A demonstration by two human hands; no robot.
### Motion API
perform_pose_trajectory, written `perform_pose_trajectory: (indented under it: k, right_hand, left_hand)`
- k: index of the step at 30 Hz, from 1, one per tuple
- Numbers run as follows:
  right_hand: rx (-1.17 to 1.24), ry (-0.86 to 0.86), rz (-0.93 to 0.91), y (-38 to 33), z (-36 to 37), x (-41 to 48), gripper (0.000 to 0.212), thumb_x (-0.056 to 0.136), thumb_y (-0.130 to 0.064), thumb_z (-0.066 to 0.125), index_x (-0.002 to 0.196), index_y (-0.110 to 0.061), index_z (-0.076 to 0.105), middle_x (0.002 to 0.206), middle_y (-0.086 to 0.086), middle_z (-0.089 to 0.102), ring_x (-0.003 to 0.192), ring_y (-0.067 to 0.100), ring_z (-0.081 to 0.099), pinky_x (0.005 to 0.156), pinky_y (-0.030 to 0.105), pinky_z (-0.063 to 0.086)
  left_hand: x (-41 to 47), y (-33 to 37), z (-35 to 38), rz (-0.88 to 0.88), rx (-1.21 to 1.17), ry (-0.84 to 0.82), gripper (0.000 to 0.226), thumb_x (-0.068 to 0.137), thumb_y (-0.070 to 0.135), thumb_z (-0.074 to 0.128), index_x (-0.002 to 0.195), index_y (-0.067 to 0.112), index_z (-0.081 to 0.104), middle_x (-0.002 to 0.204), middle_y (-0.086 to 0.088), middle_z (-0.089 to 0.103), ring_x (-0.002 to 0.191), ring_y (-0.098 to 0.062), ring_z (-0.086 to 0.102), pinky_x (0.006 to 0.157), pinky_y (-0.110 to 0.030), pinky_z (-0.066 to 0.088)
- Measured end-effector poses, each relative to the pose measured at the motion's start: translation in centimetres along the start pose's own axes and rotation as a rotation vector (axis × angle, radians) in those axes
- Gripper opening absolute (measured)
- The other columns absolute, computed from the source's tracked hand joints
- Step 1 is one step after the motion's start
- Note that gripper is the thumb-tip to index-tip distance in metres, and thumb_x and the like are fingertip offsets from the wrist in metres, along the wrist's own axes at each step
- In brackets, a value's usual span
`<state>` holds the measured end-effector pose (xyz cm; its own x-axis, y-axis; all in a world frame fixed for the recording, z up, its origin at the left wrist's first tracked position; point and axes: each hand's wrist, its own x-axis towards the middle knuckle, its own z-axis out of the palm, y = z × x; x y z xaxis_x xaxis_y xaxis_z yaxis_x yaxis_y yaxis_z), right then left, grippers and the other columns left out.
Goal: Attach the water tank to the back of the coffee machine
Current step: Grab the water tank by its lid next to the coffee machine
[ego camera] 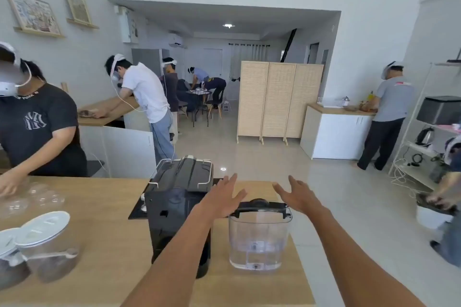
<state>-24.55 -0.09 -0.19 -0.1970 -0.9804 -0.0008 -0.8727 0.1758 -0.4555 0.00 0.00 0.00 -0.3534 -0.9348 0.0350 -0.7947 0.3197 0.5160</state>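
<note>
A black coffee machine stands on the wooden table, its back turned toward me. Just right of it sits the clear plastic water tank with a black lid and handle, upright on the table and apart from the machine. My left hand hovers open above the gap between machine and tank, fingers spread. My right hand is open too, above and slightly right of the tank's lid. Neither hand touches anything.
Two glass jars with white lids and a spoon stand at the table's near left. Clear plastic cups lie at far left, where another person works. The table's right edge runs just past the tank. More people stand around the room.
</note>
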Motion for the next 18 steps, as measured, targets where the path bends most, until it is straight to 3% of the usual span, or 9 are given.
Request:
perform_pose_trajectory:
  k: [4, 11, 14, 16, 17, 18]
  right_hand:
    - [0.046, -0.057, -0.003, 2.1, 2.0, -0.1, 0.095, 0.093, -0.073, 0.037, 0.164, -0.015, 0.017, 0.166, 0.014, 0.025, 0.153, 0.031, 0.020, 0.120, 0.048, 0.022]
    - [0.203, -0.116, 0.017, 4.2, 5.0, 0.7, 0.098, 0.091, -0.072, 0.046, 0.163, -0.012, 0.017, 0.162, 0.014, 0.032, 0.149, 0.031, 0.029, 0.117, 0.047, 0.032]
    - [0.320, -0.115, 0.054, 4.8, 5.5, 0.9, 0.099, 0.087, -0.073, 0.053, 0.159, -0.012, 0.024, 0.156, 0.014, 0.039, 0.143, 0.032, 0.038, 0.109, 0.045, 0.037]
    - [0.375, -0.136, 0.065, 5.0, 6.0, 1.2, 0.104, 0.086, -0.074, 0.054, 0.161, -0.011, 0.021, 0.156, 0.014, 0.040, 0.142, 0.032, 0.041, 0.109, 0.042, 0.037]
    - [0.393, -0.145, 0.067, 5.1, 6.2, 1.3, 0.104, 0.086, -0.074, 0.054, 0.161, -0.010, 0.021, 0.155, 0.014, 0.042, 0.142, 0.032, 0.042, 0.108, 0.040, 0.037]
    - [0.408, -0.154, 0.070, 5.3, 6.3, 1.5, 0.099, 0.086, -0.073, 0.055, 0.159, -0.011, 0.029, 0.151, 0.013, 0.048, 0.139, 0.032, 0.046, 0.105, 0.038, 0.039]
  left_hand:
    - [0.3, -0.2, 3.6, -0.150, -0.090, -0.040, 0.079, 0.102, 0.057, 0.031, 0.162, 0.015, 0.000, 0.170, -0.016, 0.001, 0.157, -0.031, 0.000, 0.126, -0.048, 0.012]
    - [1.2, -0.6, 7.2, -0.301, -0.298, 0.059, 0.078, 0.103, 0.052, 0.033, 0.161, 0.019, -0.008, 0.170, -0.014, 0.004, 0.158, -0.027, 0.003, 0.126, -0.046, 0.015]
    - [1.9, -0.4, 7.8, -0.341, -0.378, 0.097, 0.083, 0.103, 0.049, 0.039, 0.160, 0.016, -0.012, 0.164, -0.015, 0.029, 0.152, -0.028, 0.027, 0.120, -0.041, 0.028]
    - [2.3, -0.5, 8.1, -0.371, -0.415, 0.113, 0.091, 0.100, 0.050, 0.045, 0.160, 0.016, -0.015, 0.131, -0.003, 0.061, 0.119, -0.020, 0.059, 0.105, -0.037, 0.040]
    - [2.5, -0.6, 8.3, -0.382, -0.426, 0.119, 0.094, 0.099, 0.052, 0.047, 0.159, 0.017, -0.016, 0.112, 0.006, 0.062, 0.102, -0.012, 0.061, 0.101, -0.036, 0.042]
    - [2.6, -0.6, 8.4, -0.398, -0.448, 0.118, 0.096, 0.098, 0.054, 0.048, 0.159, 0.019, -0.016, 0.113, 0.006, 0.062, 0.103, -0.012, 0.061, 0.102, -0.037, 0.042]
